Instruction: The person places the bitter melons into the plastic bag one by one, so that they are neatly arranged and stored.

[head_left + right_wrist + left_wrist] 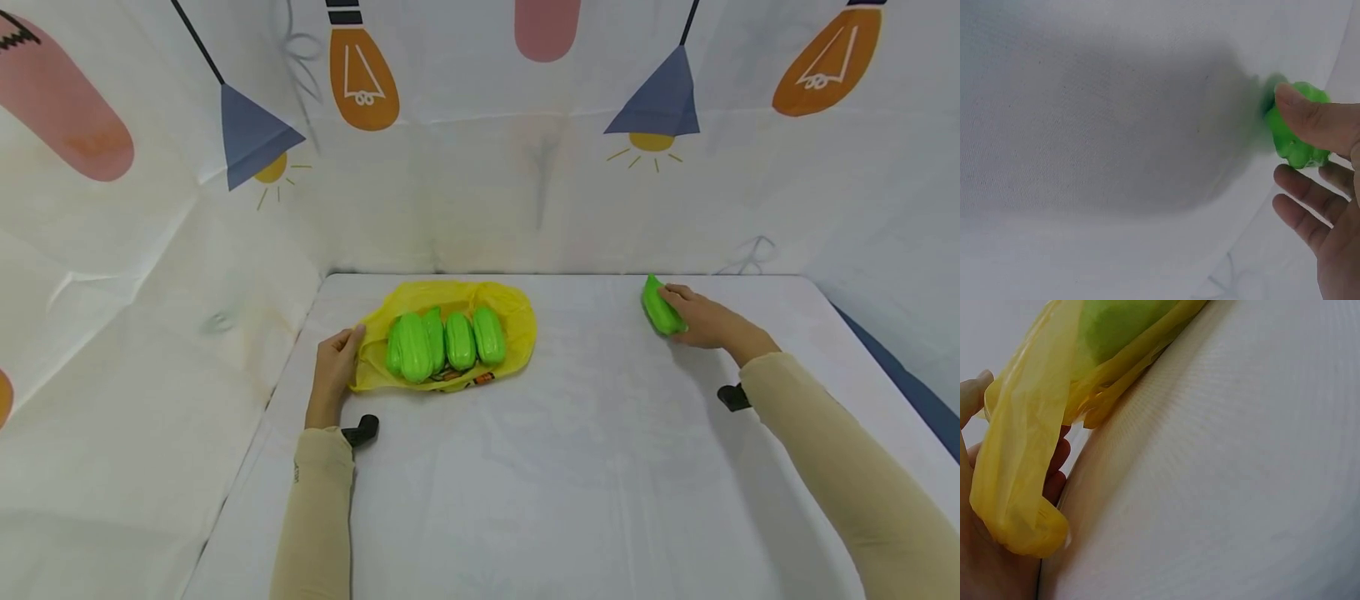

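Observation:
A yellow plastic bag (521, 333) lies spread at the back left of the table, with several glossy, ridged green toy vegetables (460, 340) side by side on it. My left hand (335, 367) pinches the bag's left edge; in the left wrist view a loose fold of the bag (1025, 444) hangs between thumb and fingers. Far to the right, near the table's back edge, my right hand (705, 321) grips one more green ridged toy vegetable (660, 307). The right wrist view shows the thumb across this green piece (1300, 150), with two fingers spread away below it.
The white table (525, 483) ends at the back against a hanging white cloth (480, 200) printed with lamps and bulbs. The cloth also runs along the left side. A black wrist mount (362, 430) juts out from the left sleeve, another (732, 397) from the right one.

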A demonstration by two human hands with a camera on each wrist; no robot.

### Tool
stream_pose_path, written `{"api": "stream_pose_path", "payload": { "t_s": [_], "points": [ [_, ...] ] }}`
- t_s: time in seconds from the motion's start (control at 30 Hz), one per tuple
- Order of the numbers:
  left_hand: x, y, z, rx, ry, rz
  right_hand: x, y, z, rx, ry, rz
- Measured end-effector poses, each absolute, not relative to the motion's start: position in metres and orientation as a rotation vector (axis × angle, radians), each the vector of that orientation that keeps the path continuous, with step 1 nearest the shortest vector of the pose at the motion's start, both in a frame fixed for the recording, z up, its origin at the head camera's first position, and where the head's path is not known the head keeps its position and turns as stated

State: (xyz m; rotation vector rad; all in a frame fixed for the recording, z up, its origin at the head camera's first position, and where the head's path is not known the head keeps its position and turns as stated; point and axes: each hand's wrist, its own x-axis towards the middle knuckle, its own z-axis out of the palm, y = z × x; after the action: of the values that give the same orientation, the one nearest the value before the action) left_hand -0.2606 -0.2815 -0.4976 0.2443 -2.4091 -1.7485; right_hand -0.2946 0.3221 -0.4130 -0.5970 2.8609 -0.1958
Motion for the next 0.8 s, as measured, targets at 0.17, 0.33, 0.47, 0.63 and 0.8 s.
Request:
{"api": "stream_pose_path", "payload": {
  "t_s": [0.17,0.33,0.47,0.63,0.8],
  "points": [
    [-0.2608,-0.2812,-0.4977,0.232,-2.404,-1.741,-0.2945,0.3202,-0.4112,-0.575,2.875,-0.173],
    [-0.2607,-0.2820,-0.4989,0.223,-2.395,-1.737,-0.2950,0.3169,-0.4110,-0.579,2.868,-0.185],
    [-0.2606,-0.2823,-0.4988,0.220,-2.395,-1.730,-0.2958,0.3162,-0.4129,-0.581,2.867,-0.182],
    [-0.2611,-0.2827,-0.4985,0.226,-2.405,-1.728,-0.2951,0.3162,-0.4127,-0.560,2.871,-0.170],
    [-0.2612,-0.2827,-0.4983,0.231,-2.411,-1.738,-0.2937,0.3166,-0.4122,-0.543,2.873,-0.158]
  ]
}}
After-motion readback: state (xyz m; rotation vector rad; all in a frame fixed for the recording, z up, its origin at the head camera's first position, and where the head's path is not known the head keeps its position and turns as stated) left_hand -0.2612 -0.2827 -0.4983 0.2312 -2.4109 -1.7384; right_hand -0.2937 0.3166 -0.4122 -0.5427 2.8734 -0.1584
